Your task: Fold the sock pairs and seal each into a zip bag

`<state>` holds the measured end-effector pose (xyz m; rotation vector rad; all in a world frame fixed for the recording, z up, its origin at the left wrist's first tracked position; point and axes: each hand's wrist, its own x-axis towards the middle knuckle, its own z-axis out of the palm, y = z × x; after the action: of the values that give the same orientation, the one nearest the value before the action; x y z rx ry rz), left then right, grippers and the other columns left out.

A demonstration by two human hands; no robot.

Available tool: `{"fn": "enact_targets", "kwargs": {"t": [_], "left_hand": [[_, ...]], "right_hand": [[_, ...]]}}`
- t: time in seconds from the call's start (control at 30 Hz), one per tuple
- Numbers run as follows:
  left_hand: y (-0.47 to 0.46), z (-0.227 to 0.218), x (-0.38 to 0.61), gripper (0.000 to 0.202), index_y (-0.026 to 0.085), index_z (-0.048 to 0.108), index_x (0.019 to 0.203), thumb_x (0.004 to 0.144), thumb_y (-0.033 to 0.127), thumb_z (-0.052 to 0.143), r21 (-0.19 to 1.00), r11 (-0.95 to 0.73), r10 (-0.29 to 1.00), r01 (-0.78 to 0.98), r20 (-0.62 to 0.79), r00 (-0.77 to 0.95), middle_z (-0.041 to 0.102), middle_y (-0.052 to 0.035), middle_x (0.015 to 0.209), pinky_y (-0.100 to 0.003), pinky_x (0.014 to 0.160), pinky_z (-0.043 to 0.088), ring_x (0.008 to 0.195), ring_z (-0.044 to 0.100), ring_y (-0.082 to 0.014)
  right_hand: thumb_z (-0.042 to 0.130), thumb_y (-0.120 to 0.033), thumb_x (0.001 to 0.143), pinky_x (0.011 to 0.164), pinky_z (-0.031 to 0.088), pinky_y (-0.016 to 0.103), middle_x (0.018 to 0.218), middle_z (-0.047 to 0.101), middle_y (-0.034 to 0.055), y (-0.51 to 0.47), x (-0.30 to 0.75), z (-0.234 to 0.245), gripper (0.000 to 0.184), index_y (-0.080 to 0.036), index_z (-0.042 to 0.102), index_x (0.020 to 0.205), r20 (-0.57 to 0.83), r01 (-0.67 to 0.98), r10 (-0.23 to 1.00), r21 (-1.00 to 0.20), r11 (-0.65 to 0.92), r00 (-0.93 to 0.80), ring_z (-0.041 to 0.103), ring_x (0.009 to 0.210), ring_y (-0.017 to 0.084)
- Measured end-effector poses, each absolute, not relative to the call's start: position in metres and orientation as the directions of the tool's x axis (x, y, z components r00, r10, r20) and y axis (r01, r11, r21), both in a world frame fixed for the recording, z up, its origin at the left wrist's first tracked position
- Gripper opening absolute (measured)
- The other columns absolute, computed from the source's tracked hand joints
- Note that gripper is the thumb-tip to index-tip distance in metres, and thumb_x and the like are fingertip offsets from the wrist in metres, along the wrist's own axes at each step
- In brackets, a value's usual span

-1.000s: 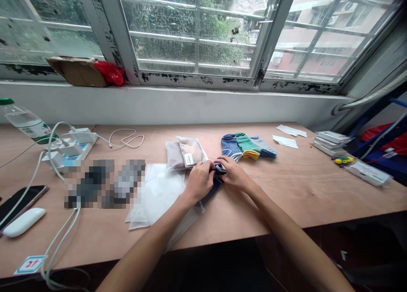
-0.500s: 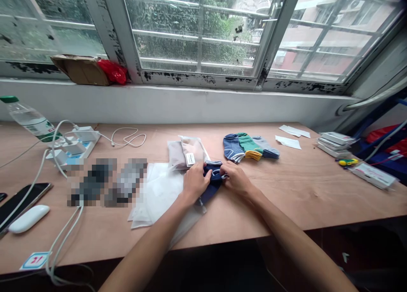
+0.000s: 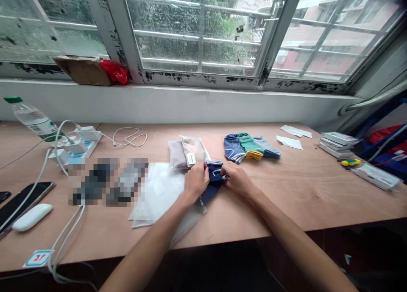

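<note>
My left hand (image 3: 196, 182) and my right hand (image 3: 237, 181) grip a navy blue sock (image 3: 213, 182) lying on the wooden table (image 3: 286, 190), its lower end trailing toward me. The sock's top end is pinched between my right fingers. Under my left wrist lies a stack of frosted plastic bags (image 3: 155, 196). Just beyond my left hand are two labelled, sealed bags (image 3: 189, 152) holding pale contents. Several striped ankle socks (image 3: 249, 147) in blue, green and grey lie side by side beyond my right hand.
To the left are a power strip (image 3: 76, 145) with white cables, a water bottle (image 3: 33, 120), a phone (image 3: 22, 205), a white mouse (image 3: 32, 217) and two pixelated patches (image 3: 110, 181). To the right are white paper slips (image 3: 289, 142) and stacked flat boxes (image 3: 335, 144). A window runs behind the table.
My hands have shifted slightly apart, leaving more of the navy sock visible between them. The whole view has drifted a little, with the table's contents appearing further right.
</note>
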<state>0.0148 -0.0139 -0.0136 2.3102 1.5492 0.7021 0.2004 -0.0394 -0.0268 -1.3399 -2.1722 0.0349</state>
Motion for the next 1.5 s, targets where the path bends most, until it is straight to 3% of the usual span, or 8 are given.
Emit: {"fn": "enact_targets", "kwargs": {"t": [0.2, 0.37, 0.53, 0.7, 1.0, 1.23, 1.37, 1.5], "left_hand": [[-0.0173, -0.0133, 0.0153, 0.014, 0.019, 0.054, 0.094, 0.095, 0.023, 0.041, 0.479, -0.591, 0.797, 0.649, 0.470, 0.379, 0.063, -0.0081, 0.097, -0.034, 0.084, 0.048, 0.094, 0.060, -0.0224], [-0.0165, -0.0145, 0.0145, 0.014, 0.021, 0.051, 0.101, 0.089, 0.017, 0.048, 0.702, -0.606, 0.782, 0.374, 0.439, 0.443, 0.066, -0.0049, 0.093, -0.030, 0.081, 0.051, 0.087, 0.065, -0.0179], [-0.0180, -0.0110, 0.0140, 0.036, 0.020, 0.050, 0.110, 0.077, 0.008, 0.052, 0.798, -0.559, 0.749, 0.227, 0.369, 0.550, 0.070, -0.0019, 0.089, -0.025, 0.081, 0.052, 0.085, 0.068, -0.0149], [-0.0168, -0.0086, 0.0142, 0.013, 0.019, 0.057, 0.093, 0.085, 0.018, 0.047, 0.760, -0.509, 0.836, 0.405, 0.324, 0.443, 0.069, -0.0015, 0.077, -0.024, 0.068, 0.049, 0.071, 0.065, -0.0143], [-0.0136, -0.0130, 0.0156, 0.023, 0.019, 0.061, 0.104, 0.091, 0.033, 0.050, 0.429, -0.291, 0.956, 0.855, 0.155, 0.248, 0.072, -0.0102, 0.089, -0.032, 0.073, 0.048, 0.084, 0.070, -0.0264], [-0.0125, -0.0138, 0.0162, 0.016, 0.019, 0.063, 0.095, 0.089, 0.028, 0.051, 0.451, -0.300, 0.954, 0.840, 0.160, 0.255, 0.070, -0.0092, 0.083, -0.033, 0.070, 0.048, 0.079, 0.068, -0.0259], [-0.0140, -0.0117, 0.0169, 0.009, 0.019, 0.060, 0.087, 0.085, 0.022, 0.051, 0.536, -0.491, 0.867, 0.686, 0.377, 0.326, 0.067, -0.0075, 0.087, -0.032, 0.077, 0.048, 0.084, 0.065, -0.0219], [-0.0178, -0.0073, 0.0171, 0.006, 0.019, 0.056, 0.083, 0.080, 0.016, 0.052, 0.649, -0.649, 0.753, 0.397, 0.472, 0.459, 0.065, -0.0033, 0.084, -0.027, 0.077, 0.048, 0.079, 0.062, -0.0160]], "right_hand": [[0.045, 0.002, 0.064, 0.065, 0.036, 0.028, 0.074, 0.055, 0.0039, -0.0403, 0.2001, -0.0256, 0.025, -0.020, 0.048, 0.073, 0.480, 0.822, 0.817, -0.288, 0.492, -0.320, 0.049, 0.072, 0.019], [0.046, 0.000, 0.067, 0.065, 0.039, 0.031, 0.075, 0.055, 0.0049, -0.0405, 0.2015, -0.0273, 0.023, -0.020, 0.050, 0.078, 0.485, 0.859, 0.827, -0.256, 0.444, -0.283, 0.050, 0.073, 0.022], [0.047, 0.000, 0.069, 0.090, 0.043, 0.039, 0.116, 0.060, 0.0136, -0.0399, 0.2012, -0.0275, 0.045, -0.016, 0.054, 0.111, 0.591, 0.824, 0.743, -0.218, 0.523, -0.315, 0.050, 0.107, 0.028], [0.044, 0.004, 0.070, 0.083, 0.043, 0.036, 0.085, 0.065, 0.0074, -0.0398, 0.2004, -0.0284, 0.030, -0.020, 0.058, 0.083, 0.566, 0.810, 0.723, -0.156, 0.566, -0.396, 0.052, 0.090, 0.024], [0.046, 0.002, 0.072, 0.068, 0.035, 0.030, 0.070, 0.056, 0.0047, -0.0420, 0.2008, -0.0279, 0.023, -0.021, 0.049, 0.070, 0.544, 0.847, 0.750, -0.127, 0.517, -0.377, 0.047, 0.075, 0.021], [0.045, 0.002, 0.071, 0.066, 0.036, 0.030, 0.073, 0.053, 0.0051, -0.0425, 0.2014, -0.0288, 0.022, -0.020, 0.050, 0.071, 0.533, 0.856, 0.778, -0.176, 0.486, -0.332, 0.048, 0.072, 0.020], [0.045, 0.000, 0.071, 0.067, 0.039, 0.031, 0.076, 0.055, 0.0064, -0.0420, 0.2021, -0.0308, 0.021, -0.019, 0.054, 0.076, 0.519, 0.865, 0.798, -0.197, 0.461, -0.307, 0.049, 0.073, 0.021], [0.046, 0.001, 0.070, 0.075, 0.044, 0.034, 0.088, 0.060, 0.0089, -0.0416, 0.2047, -0.0315, 0.045, -0.013, 0.058, 0.110, 0.548, 0.846, 0.790, -0.251, 0.470, -0.276, 0.053, 0.082, 0.023]]}}
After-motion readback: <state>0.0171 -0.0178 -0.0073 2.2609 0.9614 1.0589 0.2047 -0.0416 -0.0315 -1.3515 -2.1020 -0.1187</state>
